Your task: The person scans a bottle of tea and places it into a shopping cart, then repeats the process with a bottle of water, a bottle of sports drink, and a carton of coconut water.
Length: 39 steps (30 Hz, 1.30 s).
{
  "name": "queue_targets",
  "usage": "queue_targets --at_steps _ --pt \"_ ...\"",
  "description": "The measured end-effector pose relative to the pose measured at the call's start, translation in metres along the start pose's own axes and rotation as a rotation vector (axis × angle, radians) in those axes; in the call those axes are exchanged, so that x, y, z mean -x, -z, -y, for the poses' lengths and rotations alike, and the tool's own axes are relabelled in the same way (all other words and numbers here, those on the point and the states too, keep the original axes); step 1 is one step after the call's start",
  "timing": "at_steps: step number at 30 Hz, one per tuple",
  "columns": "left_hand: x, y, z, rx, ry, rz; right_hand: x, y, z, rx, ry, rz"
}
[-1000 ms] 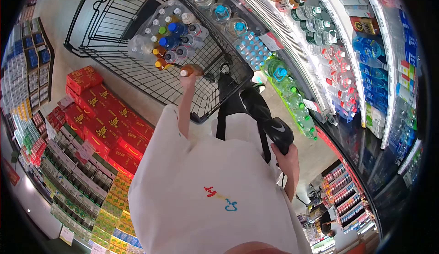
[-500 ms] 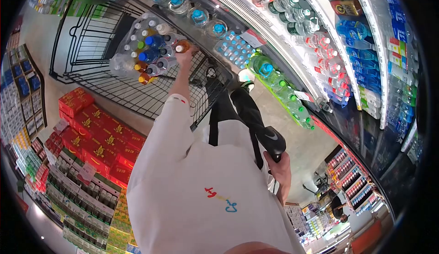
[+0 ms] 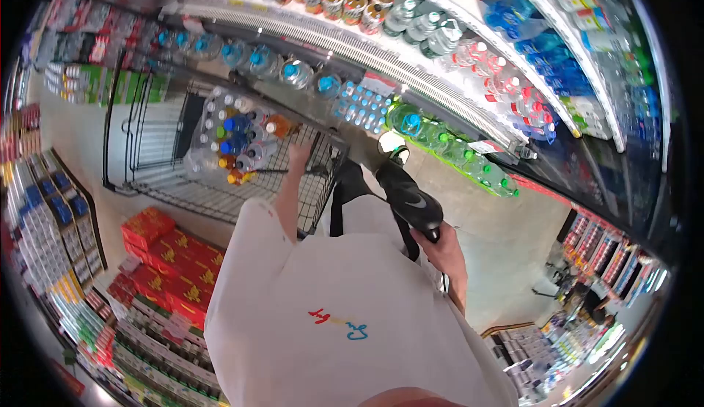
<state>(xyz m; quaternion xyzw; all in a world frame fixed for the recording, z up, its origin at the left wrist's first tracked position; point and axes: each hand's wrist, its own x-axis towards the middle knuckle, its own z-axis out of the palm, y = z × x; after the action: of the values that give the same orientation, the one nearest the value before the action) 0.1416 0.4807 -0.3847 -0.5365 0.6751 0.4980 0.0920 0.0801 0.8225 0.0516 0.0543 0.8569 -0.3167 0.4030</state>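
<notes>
Bottles with white, blue, green and orange caps [image 3: 236, 134] stand in a clear plastic wrap inside a black wire shopping cart [image 3: 282, 194]. An orange-brown bottle [image 3: 279, 126] lies tilted at their right side. Just below and to the right of it is my left hand [image 3: 299, 152], apart from the bottle; its fingers are too small and blurred to make out. Closed around the lower end of a black object with a grey swoosh [image 3: 414, 203] is my right hand [image 3: 446, 251], beside my white shirt.
Large blue-capped bottles [image 3: 295, 72] and green bottles [image 3: 458, 152] line the floor along a lit drinks shelf [image 3: 440, 77]. Red boxes [image 3: 176, 260] are stacked left of my shirt. Farther off at the lower right is a person [image 3: 592, 303] in dark clothes.
My left hand has let go of the orange-brown bottle and moved down, away from it. The view has shifted, showing more of the shelf. My right hand still grips the black object.
</notes>
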Motion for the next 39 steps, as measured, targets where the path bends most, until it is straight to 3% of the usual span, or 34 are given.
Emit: queue_targets --at_steps 1,3,5,9,10,12,13,15,17,19,21,26,28,29,31,32,37,39 --pt "0.014 -0.003 -0.002 -0.168 0.024 -0.009 -0.003 0.002 -0.003 -0.010 0.111 -0.026" --pt "0.018 -0.016 0.023 -0.084 -0.005 -0.085 -0.004 0.012 0.002 -0.105 0.131 -0.057" --pt "0.067 0.001 -0.023 0.006 0.014 -0.137 -0.007 0.025 -0.004 -0.144 0.202 -0.035" --pt "0.086 0.008 -0.075 0.197 -0.301 -0.480 -0.026 0.047 -0.036 -0.203 0.283 -0.077" --pt "0.095 0.004 -0.102 0.190 -0.326 -0.472 -0.032 0.052 -0.045 -0.232 0.311 -0.099" --pt "0.109 -0.013 -0.171 0.165 -0.692 -0.660 -0.042 0.066 -0.058 -0.303 0.345 -0.101" --pt "0.120 -0.025 -0.208 0.161 -0.718 -0.654 -0.047 0.074 -0.062 -0.351 0.373 -0.084" --pt "0.138 -0.062 -0.280 0.300 -0.899 -0.331 -0.048 0.098 -0.064 -0.401 0.371 -0.093" --pt "0.121 -0.109 -0.334 0.152 -0.961 -0.025 -0.057 0.116 -0.078 -0.341 0.317 -0.053" --pt "0.114 -0.168 -0.397 0.103 -0.941 0.195 -0.066 0.127 -0.095 -0.404 0.378 -0.079" --pt "0.100 -0.229 -0.463 -0.004 -0.923 0.280 -0.069 0.147 -0.104 -0.484 0.405 -0.089" --pt "0.121 -0.344 -0.607 0.007 -0.914 0.094 -0.082 0.172 -0.142 -0.494 0.341 -0.134" --pt "0.090 -0.387 -0.633 0.115 -1.144 -0.001 -0.081 0.186 -0.152 -0.504 0.298 -0.151" --pt "0.084 -0.398 -0.642 0.109 -1.144 0.005 -0.080 0.191 -0.157 -0.507 0.256 -0.162" --pt "0.087 -0.409 -0.650 -0.065 -1.343 -0.208 -0.081 0.196 -0.173 -0.546 0.191 -0.146" --pt "0.094 -0.410 -0.654 -0.257 -1.041 -0.121 -0.081 0.198 -0.180 -0.580 0.131 -0.130" --pt "0.116 -0.406 -0.660 -0.276 -0.975 -0.232 -0.082 0.207 -0.198 -0.606 0.019 -0.109" --pt "0.124 -0.396 -0.662 -0.263 -1.093 -0.180 -0.082 0.210 -0.198 -0.580 0.021 -0.113"
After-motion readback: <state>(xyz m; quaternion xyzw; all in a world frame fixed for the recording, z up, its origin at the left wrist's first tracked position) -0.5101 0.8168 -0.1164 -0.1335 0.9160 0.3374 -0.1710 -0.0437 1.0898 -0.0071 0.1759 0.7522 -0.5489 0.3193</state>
